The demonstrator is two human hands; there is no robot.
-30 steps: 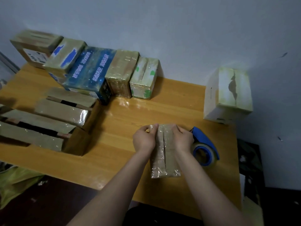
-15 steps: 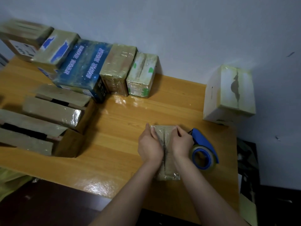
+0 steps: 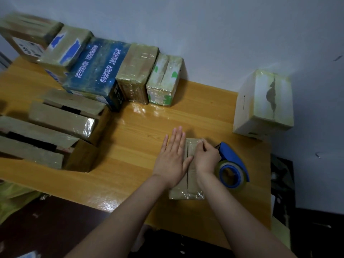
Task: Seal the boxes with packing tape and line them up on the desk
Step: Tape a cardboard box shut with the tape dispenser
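Left hand (image 3: 173,157) lies flat, fingers straight and together, palm pressing down the left flap of the small box (image 3: 188,190). Right hand (image 3: 206,157) has bent fingers, tips at the far right edge of the box top; cannot tell whether they pinch the flap or only press it. The box sits on the table (image 3: 130,146), near its front edge, between both wrists. A dark seam runs down the middle of the lid. Risk: if either hand lifts to fetch the tape dispenser (image 3: 232,164), just beside the right wrist, the flaps will probably spring up and the seam open. Uneven downward pressure could also skid the box toward the front edge. The right forearm passes close to the dispenser and might knock it. Hard to read: glossy film on the lid hides whether tape already spans the seam. The hands cover the box's far half, and the tape's free end is not visible. The row of sealed boxes (image 3: 163,79) stands along the wall, its left end blurred. The open boxes (image 3: 61,118) are cut off at the left, interiors dark. A white box (image 3: 264,103) stands apart at the far right corner.
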